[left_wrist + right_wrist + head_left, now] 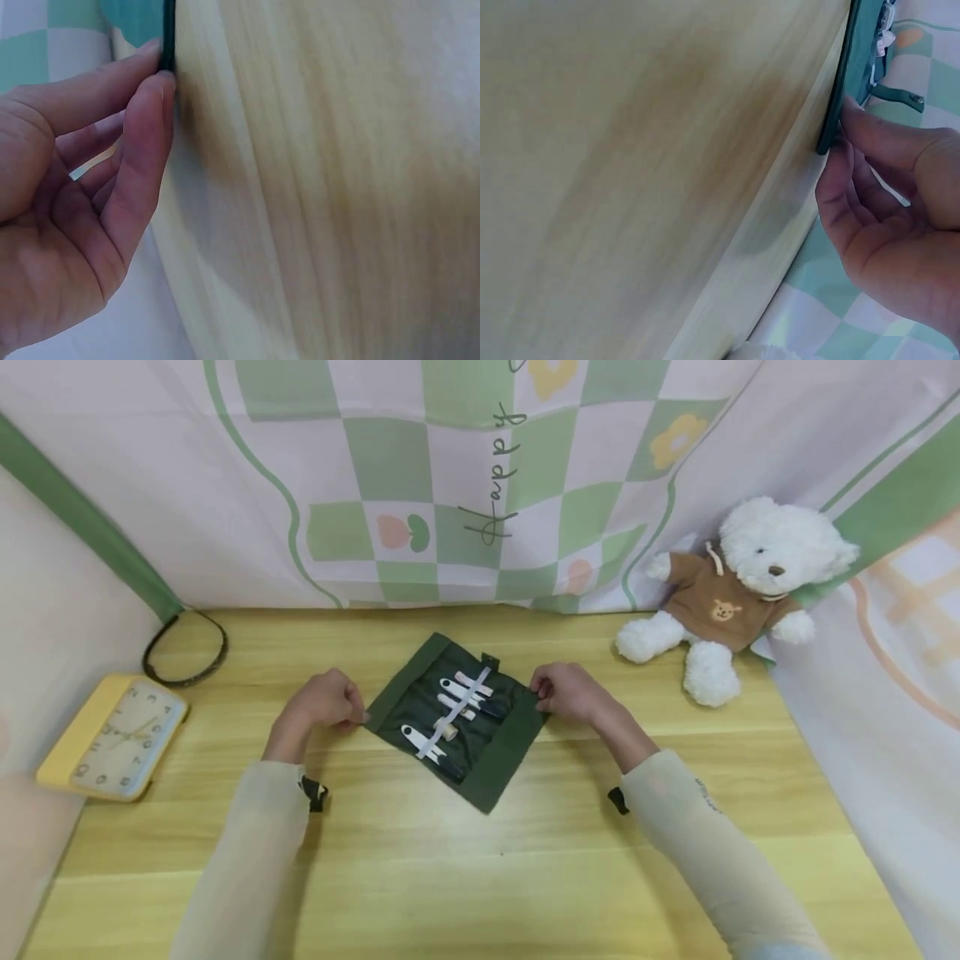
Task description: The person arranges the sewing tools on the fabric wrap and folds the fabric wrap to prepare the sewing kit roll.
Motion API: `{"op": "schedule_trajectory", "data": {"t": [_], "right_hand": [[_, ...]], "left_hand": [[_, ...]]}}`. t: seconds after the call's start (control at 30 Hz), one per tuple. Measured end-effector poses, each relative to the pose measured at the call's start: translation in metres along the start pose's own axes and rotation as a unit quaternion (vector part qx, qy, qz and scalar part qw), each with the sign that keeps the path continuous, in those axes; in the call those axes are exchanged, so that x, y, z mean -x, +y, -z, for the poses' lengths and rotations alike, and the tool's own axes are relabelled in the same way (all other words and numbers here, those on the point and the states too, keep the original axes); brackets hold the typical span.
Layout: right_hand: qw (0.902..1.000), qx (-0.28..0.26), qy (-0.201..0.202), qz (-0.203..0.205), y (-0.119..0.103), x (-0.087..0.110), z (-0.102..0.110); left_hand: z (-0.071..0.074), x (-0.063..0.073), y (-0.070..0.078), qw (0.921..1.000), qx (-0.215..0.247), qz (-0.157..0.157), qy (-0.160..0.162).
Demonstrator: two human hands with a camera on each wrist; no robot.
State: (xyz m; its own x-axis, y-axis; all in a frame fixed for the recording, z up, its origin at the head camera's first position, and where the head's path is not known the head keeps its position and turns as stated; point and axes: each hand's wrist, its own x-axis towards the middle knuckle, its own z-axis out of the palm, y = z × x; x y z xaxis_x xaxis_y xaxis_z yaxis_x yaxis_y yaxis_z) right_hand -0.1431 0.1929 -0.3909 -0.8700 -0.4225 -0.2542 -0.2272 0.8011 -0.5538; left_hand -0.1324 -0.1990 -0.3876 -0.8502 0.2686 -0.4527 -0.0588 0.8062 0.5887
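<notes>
A dark green fabric tool pouch lies unfolded and turned cornerwise, at the middle of the wooden table in the head view. A pale elastic strap crosses it and holds several small white and pinkish tools, some with dark ends; their exact kind is unclear. My left hand pinches the pouch's left corner between thumb and fingers, and the left wrist view shows the thin green edge there. At the right corner, my right hand pinches the pouch the same way. A short tab sticks out from the pouch's far side.
A yellow clock lies at the left, near a black ring-shaped band. A white teddy bear in a brown top sits at the back right. Checkered cloth hangs along the table's back edge.
</notes>
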Motion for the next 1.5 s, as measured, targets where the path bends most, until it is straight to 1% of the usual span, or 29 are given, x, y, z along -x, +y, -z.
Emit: {"op": "schedule_trajectory", "data": {"t": [0.1,0.23,0.4,0.5,0.6,0.73,0.97,1.1,1.23,1.33,1.5], "right_hand": [[0.9995,0.012,0.024,-0.014,0.002,-0.005,0.0],[0.9981,0.021,0.051,-0.027,0.005,-0.012,0.002],[0.9973,0.014,0.06,-0.039,0.009,-0.018,0.005],[0.9969,0.005,0.062,-0.048,0.012,-0.021,0.006],[0.9965,-0.004,0.066,-0.052,0.014,-0.023,0.008],[0.9957,-0.014,0.072,-0.056,0.016,-0.027,0.009],[0.9944,-0.017,0.083,-0.063,0.016,-0.033,0.01],[0.9945,-0.018,0.081,-0.064,0.017,-0.038,0.01],[0.9945,-0.022,0.076,-0.068,0.017,-0.04,0.012],[0.9948,-0.025,0.073,-0.066,0.017,-0.041,0.012],[0.9951,-0.024,0.074,-0.061,0.015,-0.044,0.013]], "left_hand": [[-0.005,0.006,0.001,0.9998,0.009,-0.005,-0.018],[-0.011,0.012,0.003,0.9987,0.04,-0.01,-0.03],[-0.018,0.016,0.002,0.9961,0.079,-0.019,-0.035],[-0.023,0.019,0.0,0.9933,0.105,-0.022,-0.043],[-0.028,0.022,0.0,0.991,0.118,-0.03,-0.055],[-0.036,0.024,0.003,0.9904,0.118,-0.04,-0.06],[-0.044,0.028,0.012,0.9905,0.109,-0.046,-0.071],[-0.048,0.03,0.017,0.9909,0.104,-0.042,-0.073],[-0.051,0.031,0.02,0.9905,0.102,-0.039,-0.084],[-0.053,0.032,0.022,0.9907,0.093,-0.041,-0.091],[-0.054,0.031,0.023,0.9915,0.083,-0.037,-0.093]]}}
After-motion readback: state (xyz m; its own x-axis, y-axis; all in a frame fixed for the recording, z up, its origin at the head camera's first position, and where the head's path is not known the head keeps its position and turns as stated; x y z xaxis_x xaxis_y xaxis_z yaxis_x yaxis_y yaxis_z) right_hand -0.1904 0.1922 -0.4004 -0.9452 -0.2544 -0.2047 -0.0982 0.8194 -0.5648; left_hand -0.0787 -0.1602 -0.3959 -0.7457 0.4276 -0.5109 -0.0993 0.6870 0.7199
